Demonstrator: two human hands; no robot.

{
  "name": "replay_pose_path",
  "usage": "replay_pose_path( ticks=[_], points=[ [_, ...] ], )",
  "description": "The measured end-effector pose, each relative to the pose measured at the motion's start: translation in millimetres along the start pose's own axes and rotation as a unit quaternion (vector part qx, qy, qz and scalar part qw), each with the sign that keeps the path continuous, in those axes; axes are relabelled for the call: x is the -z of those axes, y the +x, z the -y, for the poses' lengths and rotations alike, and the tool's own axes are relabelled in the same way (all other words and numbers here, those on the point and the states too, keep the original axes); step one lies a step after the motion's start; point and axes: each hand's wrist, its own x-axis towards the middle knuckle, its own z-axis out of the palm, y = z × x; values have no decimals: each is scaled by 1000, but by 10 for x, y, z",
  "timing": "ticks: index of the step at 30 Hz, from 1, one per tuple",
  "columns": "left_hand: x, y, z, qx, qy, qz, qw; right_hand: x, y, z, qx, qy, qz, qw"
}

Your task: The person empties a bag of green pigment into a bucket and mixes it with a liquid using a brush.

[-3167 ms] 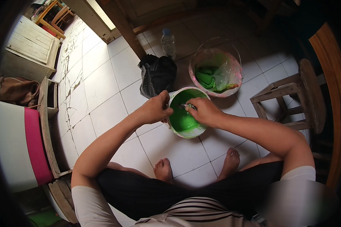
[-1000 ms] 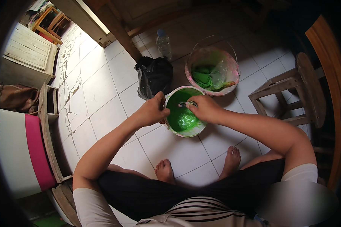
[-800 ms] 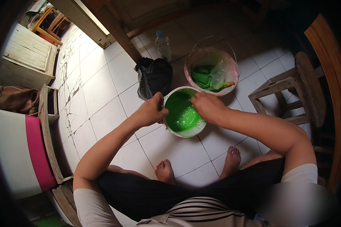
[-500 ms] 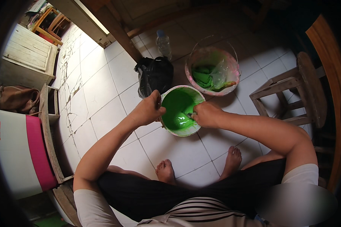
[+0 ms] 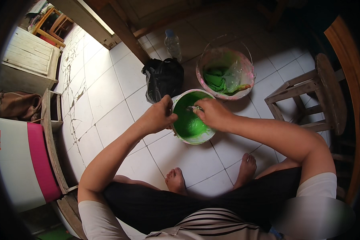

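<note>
White pail (image 5: 199, 141) positioned ahead of the person's bare feet (image 5: 175, 181), over the tiled floor (image 5: 108, 90), between both hands; its mouth faces up toward the wearer, presumably so the green paint (image 5: 195, 126) inside can be both seen and reached; left hand (image 5: 158, 116) grips the pail's left edge, thumb and fingers pinched together at the rim, a hold that reads as bracing the vessel against sideways push; right hand (image 5: 215, 114) comes over the right rim, fingers curled around a short, paint-smeared tool (image 5: 193, 107), one part of which projects past the fingertips into the mouth; the hand and the glossy green hide the rest, so neither the tool's kind nor its contact with the paint can be told; larger pink-stained bucket (image 5: 201, 78) stands just beyond the pail, toward the right, probably so placed for easy reach; it contains a green cloth-like mass (image 5: 214, 82) and crumpled clear plastic (image 5: 233, 77); black bag (image 5: 165, 78) lies near, beyond the left hand; capped bottle (image 5: 173, 46) stands upright behind it; wooden stool (image 5: 333, 96) sits well apart at right, which seems to leave the right arm working room.
</note>
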Motion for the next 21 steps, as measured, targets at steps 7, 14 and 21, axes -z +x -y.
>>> replay_pose_path(
  ticks=[7,14,21],
  points=[
    [-30,-14,19,-20,24,-1,1000,123,-45,-135,100,-238,18,966],
    [-7,-24,-61,19,-29,14,999,91,-180,-2,-21,-168,150,974],
    [-41,-34,-77,27,-80,-1,996,21,-193,66,-80,-15,196,977]
  ],
)
